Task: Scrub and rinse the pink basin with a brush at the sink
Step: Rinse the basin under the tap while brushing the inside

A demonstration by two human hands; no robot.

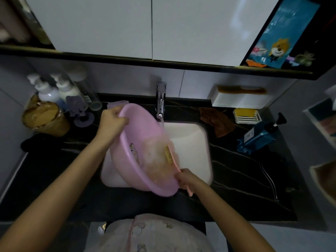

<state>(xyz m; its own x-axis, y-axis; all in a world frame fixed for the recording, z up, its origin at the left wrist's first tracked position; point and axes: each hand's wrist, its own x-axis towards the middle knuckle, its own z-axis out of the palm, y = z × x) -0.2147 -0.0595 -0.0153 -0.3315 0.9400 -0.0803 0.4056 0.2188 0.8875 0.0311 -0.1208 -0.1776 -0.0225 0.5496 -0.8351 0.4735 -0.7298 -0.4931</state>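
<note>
At the far left of the dark worktop (236,179) a brown tub (45,122) is standing, with white pump bottles (48,92) just behind it and a purple holder (80,113) beside them. The left hand (113,121) is reaching in over that side and gripping the far rim of the basin (131,142), fingers curled round the edge. The basin is being held tilted over the sink (192,139). Its far rim is rising toward the tap (161,100), its near rim is hanging low over the sink's front edge, and its open side is facing right. A small cartoon print is showing on its inner wall.

The tap is running, and water (162,124) is falling just inside the basin's right rim and splashing across the inner wall. The brush (169,153), yellow-bristled with a pink handle, is lying against that wet wall, in the splash. The right hand (187,179) is clenching the handle at the basin's near rim, with the handle's end sticking out below the fist. It seems to be pressing on the rim too, though the splash and blur are making that hard to tell.

Right of the sink a brown cloth (216,120) is lying crumpled on the worktop. A soap dish (247,115) is sitting beyond it, and a blue bottle (260,137) is lying on its side further right.
</note>
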